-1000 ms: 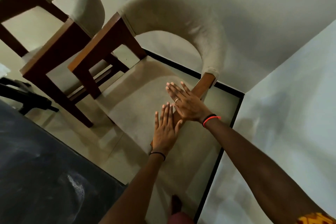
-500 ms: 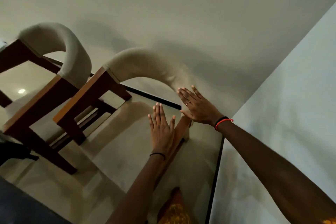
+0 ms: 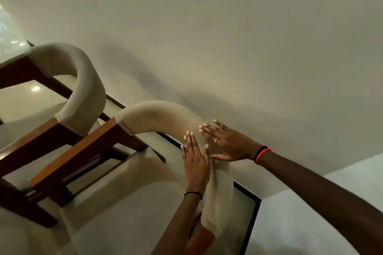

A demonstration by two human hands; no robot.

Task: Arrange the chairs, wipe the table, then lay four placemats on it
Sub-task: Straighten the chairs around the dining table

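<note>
My left hand (image 3: pixel 194 164) and right hand (image 3: pixel 229 145) press flat, fingers straight, against the back of the chair (image 3: pixel 157 113); its arms run away from the wall (image 3: pixel 228 47).

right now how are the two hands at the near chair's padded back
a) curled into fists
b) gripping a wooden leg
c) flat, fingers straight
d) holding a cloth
c: the left hand and right hand lie flat with straight fingers against the near chair's padded back, holding nothing.
</note>
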